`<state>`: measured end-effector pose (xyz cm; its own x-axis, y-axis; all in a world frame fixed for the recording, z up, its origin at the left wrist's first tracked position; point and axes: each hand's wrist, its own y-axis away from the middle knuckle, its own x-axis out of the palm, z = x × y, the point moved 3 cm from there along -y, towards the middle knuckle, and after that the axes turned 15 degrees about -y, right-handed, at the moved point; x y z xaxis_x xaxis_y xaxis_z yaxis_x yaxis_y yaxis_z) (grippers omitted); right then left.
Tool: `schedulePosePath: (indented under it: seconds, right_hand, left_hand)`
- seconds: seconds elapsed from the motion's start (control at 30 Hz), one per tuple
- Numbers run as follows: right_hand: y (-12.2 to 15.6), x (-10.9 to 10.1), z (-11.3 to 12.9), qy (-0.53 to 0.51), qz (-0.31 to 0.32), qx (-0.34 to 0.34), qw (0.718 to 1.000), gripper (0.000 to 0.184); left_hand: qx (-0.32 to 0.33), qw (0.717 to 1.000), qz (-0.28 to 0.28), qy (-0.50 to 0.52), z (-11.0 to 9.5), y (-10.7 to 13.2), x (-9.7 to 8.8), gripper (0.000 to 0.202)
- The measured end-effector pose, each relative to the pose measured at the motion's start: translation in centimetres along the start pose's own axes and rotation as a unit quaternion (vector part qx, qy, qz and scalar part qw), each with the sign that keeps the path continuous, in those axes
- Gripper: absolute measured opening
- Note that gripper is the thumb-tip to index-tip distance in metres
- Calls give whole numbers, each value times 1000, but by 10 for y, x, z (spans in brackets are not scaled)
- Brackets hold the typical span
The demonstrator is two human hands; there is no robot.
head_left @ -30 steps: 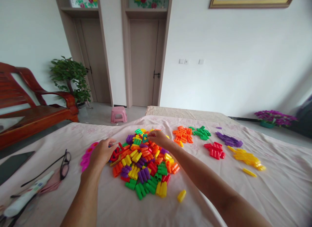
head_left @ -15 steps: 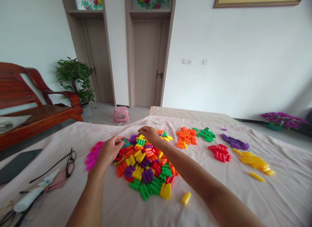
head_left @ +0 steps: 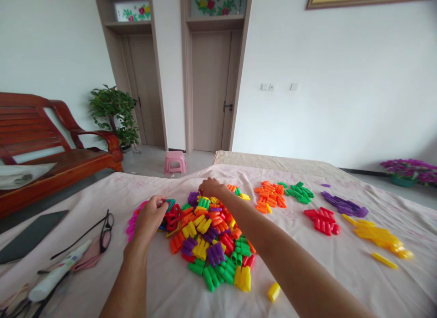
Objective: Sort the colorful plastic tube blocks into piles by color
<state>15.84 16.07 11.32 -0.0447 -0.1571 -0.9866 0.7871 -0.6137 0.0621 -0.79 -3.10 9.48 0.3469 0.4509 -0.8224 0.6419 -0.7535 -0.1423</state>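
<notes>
A mixed heap of coloured plastic pieces [head_left: 211, 238] lies in the middle of a pale pink cloth [head_left: 324, 272]. My left hand [head_left: 150, 217] rests at the heap's left edge, fingers curled on a teal and red frame-shaped piece [head_left: 172, 213]. My right hand [head_left: 211, 188] reaches over the far side of the heap, fingers bent down into the pieces; what it holds is hidden. Magenta pieces [head_left: 131, 222] lie just left of my left hand.
Sorted piles lie to the right: orange [head_left: 269, 197], green [head_left: 300, 192], purple [head_left: 344, 205], red [head_left: 322, 220], yellow [head_left: 378, 236]. A loose yellow piece [head_left: 273, 291] lies near. Glasses [head_left: 102, 231], a tube [head_left: 58, 274] and a dark tablet [head_left: 30, 236] sit left. A wooden bench [head_left: 51, 145] stands beyond.
My head has turned left, so everything shifted right in view. My left hand closed on the frame-shaped piece at the heap's edge. My right hand moved to the heap's far side.
</notes>
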Motion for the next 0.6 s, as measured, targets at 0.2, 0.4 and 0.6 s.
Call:
schedulePosePath:
  seconds: [0.2,0.4,0.6]
  right_hand:
    - [19,-11,-10,-16,4,-22,1000,25]
    - [47,-34,-5,-171,-140,-32,975,18]
    - [46,-13,27,-520,-141,3,842,24]
  left_hand:
    - [-4,1000,-8,-1,4,-1,3,39]
    - [10,1000,-5,-1,4,-1,7,41]
    - [23,1000,-2,-8,-3,6,1,38]
